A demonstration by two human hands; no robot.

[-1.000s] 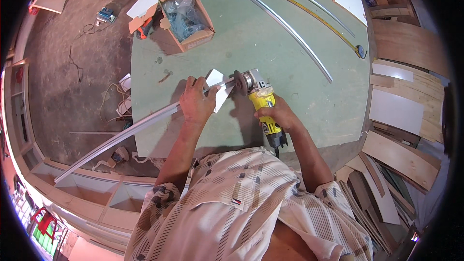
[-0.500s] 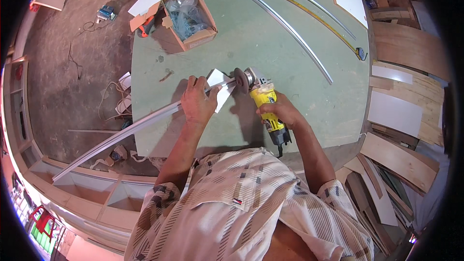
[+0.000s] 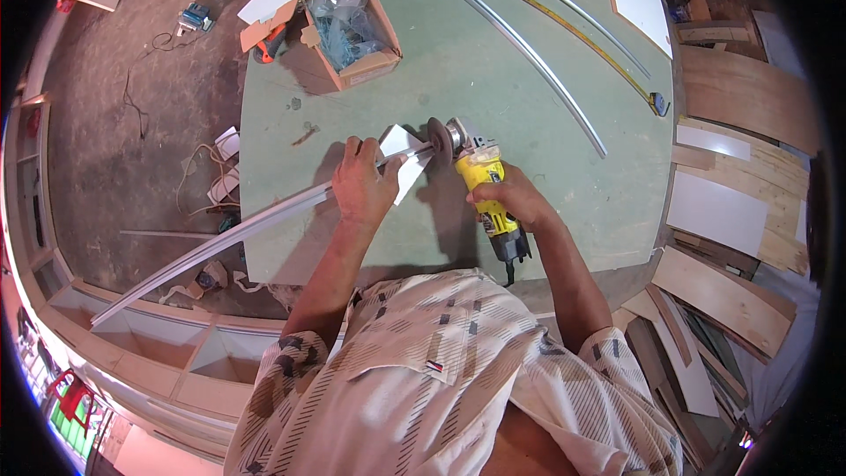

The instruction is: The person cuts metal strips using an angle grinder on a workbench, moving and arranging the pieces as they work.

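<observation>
My left hand (image 3: 361, 183) is closed round a long silvery metal profile (image 3: 256, 227), close to its right end. The profile runs down to the left, past the table edge. A white offcut (image 3: 408, 178) lies under its end. In my right hand (image 3: 515, 198) is a yellow angle grinder (image 3: 490, 203), gripped by its body with the cord end toward me. The grinder's disc (image 3: 440, 141) stands upright at the profile's end; whether it touches the metal I cannot tell.
On the green tabletop (image 3: 546, 211) are an open carton (image 3: 370, 66) with plastic bags, an extended tape measure (image 3: 582, 38) and two metal strips (image 3: 529, 55). Left on the floor sits a blue power tool (image 3: 194, 19) with its cord. Boards (image 3: 718, 211) are stacked at right.
Both hands keep their grips, and the grinder and profile hold almost the same place. The view has shifted very slightly.
</observation>
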